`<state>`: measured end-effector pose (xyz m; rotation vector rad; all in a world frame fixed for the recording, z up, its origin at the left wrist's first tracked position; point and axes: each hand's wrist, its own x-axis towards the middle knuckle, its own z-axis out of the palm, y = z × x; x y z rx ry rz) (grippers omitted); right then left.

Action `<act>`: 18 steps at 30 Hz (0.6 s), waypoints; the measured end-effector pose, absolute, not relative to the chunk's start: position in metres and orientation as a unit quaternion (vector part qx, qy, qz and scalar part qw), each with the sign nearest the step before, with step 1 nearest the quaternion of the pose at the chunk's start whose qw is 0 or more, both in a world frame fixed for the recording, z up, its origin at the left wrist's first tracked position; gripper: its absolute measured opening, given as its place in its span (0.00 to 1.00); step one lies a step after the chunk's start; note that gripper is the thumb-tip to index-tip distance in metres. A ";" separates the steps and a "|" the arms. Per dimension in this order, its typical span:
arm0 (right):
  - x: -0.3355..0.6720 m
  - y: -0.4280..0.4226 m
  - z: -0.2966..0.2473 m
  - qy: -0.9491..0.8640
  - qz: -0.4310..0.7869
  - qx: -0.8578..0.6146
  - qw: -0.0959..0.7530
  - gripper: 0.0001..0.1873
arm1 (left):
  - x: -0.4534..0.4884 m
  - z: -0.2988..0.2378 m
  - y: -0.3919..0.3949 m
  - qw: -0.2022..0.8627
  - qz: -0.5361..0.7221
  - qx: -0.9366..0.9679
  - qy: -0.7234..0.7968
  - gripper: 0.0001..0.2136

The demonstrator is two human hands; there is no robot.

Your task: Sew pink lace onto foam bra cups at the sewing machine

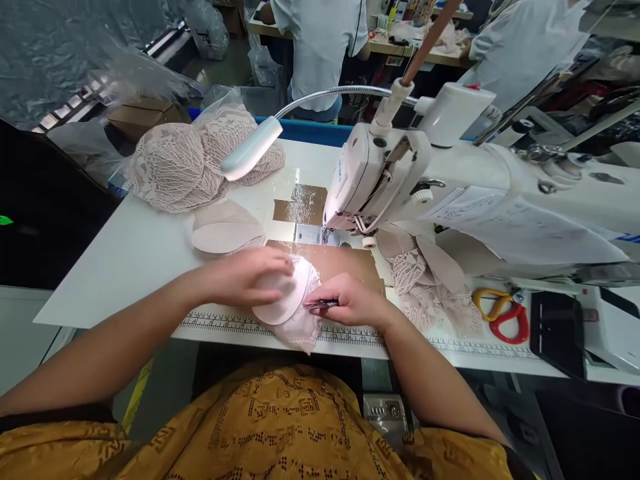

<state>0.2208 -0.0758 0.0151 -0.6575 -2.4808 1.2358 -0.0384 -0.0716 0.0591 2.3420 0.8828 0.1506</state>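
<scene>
A pale pink bra cup (286, 300) with lace along its edge lies on the table in front of me, its lower tip over the printed ruler. My left hand (245, 277) is over the cup's upper left, fingers stretched and apart, slightly smeared by motion; whether it touches the cup I cannot tell. My right hand (347, 301) is closed around small dark thread snips (324, 304), whose tip points left at the cup's lace edge. Behind the cup is the sewing machine (355, 180), its needle area lit.
Stacked lace cups (175, 167) and plain cup pieces (227, 230) lie left. Right of the machine are lace pieces (415, 280), scissors (505, 317) and a black phone-like device (557, 333). A lamp (253, 148) arches above. Two people in white shirts (317, 47) are beyond.
</scene>
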 end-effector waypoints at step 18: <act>0.217 -0.073 0.017 -0.737 0.418 -0.441 0.295 0.10 | -0.001 0.027 -0.042 0.575 0.219 0.695 0.372 0.14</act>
